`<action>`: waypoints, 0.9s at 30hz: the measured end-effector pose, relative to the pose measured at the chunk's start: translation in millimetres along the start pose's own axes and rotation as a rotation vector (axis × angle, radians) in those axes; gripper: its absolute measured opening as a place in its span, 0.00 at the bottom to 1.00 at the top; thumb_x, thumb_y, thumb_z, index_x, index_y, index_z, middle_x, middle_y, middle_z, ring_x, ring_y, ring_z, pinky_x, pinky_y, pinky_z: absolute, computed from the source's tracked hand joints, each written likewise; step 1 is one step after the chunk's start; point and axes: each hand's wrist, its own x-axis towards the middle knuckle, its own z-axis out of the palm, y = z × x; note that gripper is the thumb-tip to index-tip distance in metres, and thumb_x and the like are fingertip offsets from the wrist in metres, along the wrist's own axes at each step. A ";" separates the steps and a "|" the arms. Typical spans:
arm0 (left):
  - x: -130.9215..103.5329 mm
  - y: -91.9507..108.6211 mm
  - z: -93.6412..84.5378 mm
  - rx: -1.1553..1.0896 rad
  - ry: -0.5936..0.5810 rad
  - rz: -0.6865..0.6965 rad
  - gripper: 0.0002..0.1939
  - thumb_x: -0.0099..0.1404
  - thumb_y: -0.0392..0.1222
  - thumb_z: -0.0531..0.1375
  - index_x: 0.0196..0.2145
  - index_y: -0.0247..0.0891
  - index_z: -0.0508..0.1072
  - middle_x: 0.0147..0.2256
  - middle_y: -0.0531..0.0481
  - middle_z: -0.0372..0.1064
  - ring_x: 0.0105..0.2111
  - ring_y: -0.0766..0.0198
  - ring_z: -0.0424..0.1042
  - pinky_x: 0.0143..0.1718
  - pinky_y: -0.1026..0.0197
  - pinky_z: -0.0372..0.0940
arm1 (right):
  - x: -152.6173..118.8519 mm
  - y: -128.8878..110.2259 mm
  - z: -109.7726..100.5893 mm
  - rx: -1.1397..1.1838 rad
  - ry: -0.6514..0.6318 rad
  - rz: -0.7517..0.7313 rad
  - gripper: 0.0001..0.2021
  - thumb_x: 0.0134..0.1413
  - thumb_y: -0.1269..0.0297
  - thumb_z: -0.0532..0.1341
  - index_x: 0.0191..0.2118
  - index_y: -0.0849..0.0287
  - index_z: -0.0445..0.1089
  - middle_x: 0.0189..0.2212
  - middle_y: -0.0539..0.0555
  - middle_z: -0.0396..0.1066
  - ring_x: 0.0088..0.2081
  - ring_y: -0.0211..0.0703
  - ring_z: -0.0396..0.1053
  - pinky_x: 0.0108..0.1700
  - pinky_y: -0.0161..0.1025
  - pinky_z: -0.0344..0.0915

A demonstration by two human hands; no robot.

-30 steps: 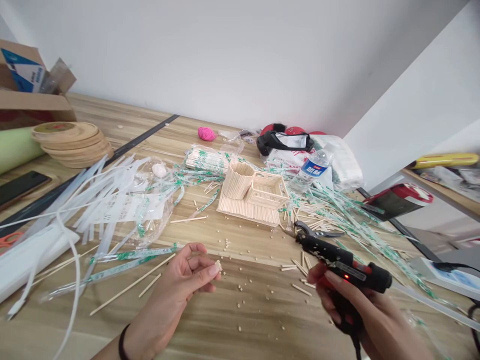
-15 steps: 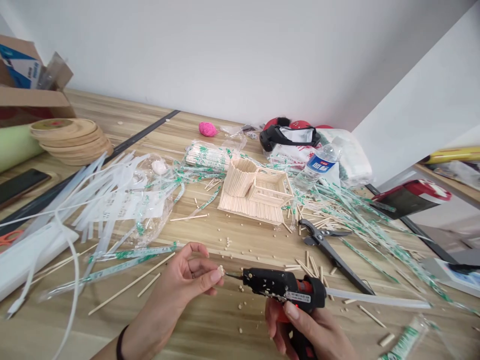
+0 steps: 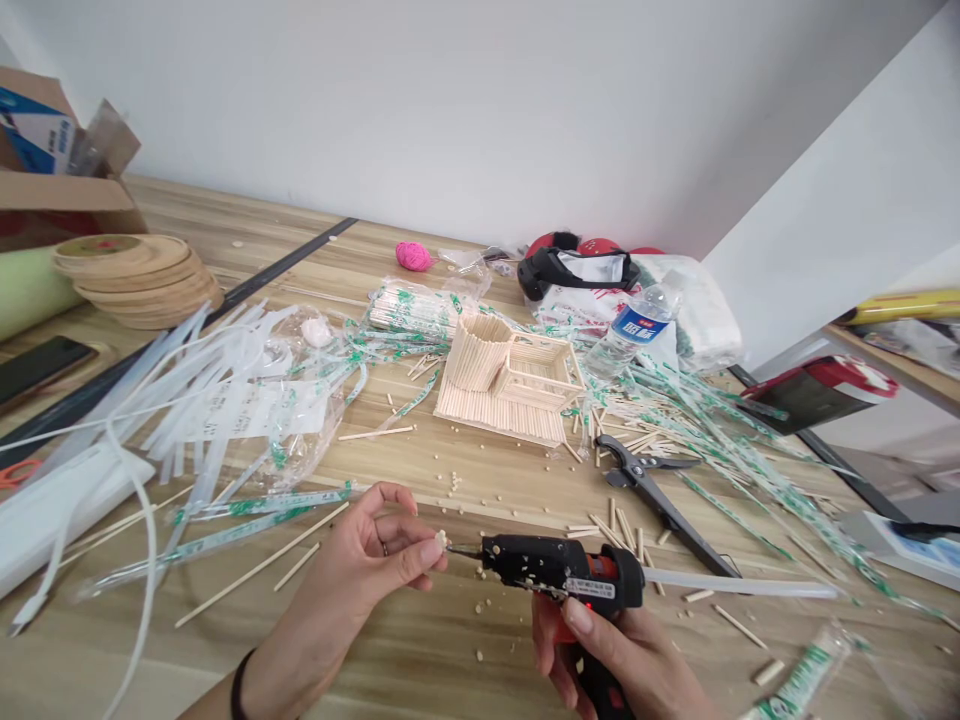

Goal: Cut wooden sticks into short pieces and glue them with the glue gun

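Observation:
Between thumb and forefinger, my left hand (image 3: 390, 560) pinches a small cluster of pale wooden bits (image 3: 441, 539). My right hand (image 3: 615, 650) is wrapped round the handle of a black glue gun (image 3: 555, 568), whose thin nozzle points left and meets or nearly meets the cluster. A long clear glue stick (image 3: 742, 583) sticks out of the gun's back, and a small red light shows on its side. Beyond the hands stands a model of wooden sticks (image 3: 499, 417), with a curved wall and an open railed box on a flat base.
Tiny wooden bits (image 3: 454, 482) are scattered before the model. Black cutters (image 3: 652, 495) and cut sticks lie right, near a water bottle (image 3: 634, 330). Glue sticks (image 3: 225, 400), a white cable (image 3: 154, 540) and a phone (image 3: 41, 370) are at left.
The glue gun has shifted very slightly left, its nozzle closer to the cluster. The camera view has moved a little. My left hand keeps its pinch.

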 end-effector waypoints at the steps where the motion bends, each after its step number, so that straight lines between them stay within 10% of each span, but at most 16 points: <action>1: 0.2 0.4 0.3 0.004 0.000 0.002 0.17 0.54 0.38 0.69 0.34 0.41 0.63 0.22 0.58 0.74 0.26 0.68 0.71 0.26 0.68 0.64 | 0.0 -0.2 0.0 0.001 0.006 0.000 0.28 0.49 0.38 0.59 0.26 0.64 0.72 0.19 0.51 0.65 0.19 0.33 0.62 0.20 0.31 0.56; 27: -0.3 2.6 2.7 0.007 -0.017 -0.014 0.17 0.53 0.40 0.70 0.33 0.40 0.63 0.21 0.57 0.72 0.26 0.67 0.72 0.25 0.67 0.64 | -6.0 -10.9 7.4 0.056 0.099 -0.009 0.26 0.45 0.39 0.62 0.25 0.63 0.70 0.20 0.52 0.68 0.18 0.32 0.61 0.19 0.31 0.55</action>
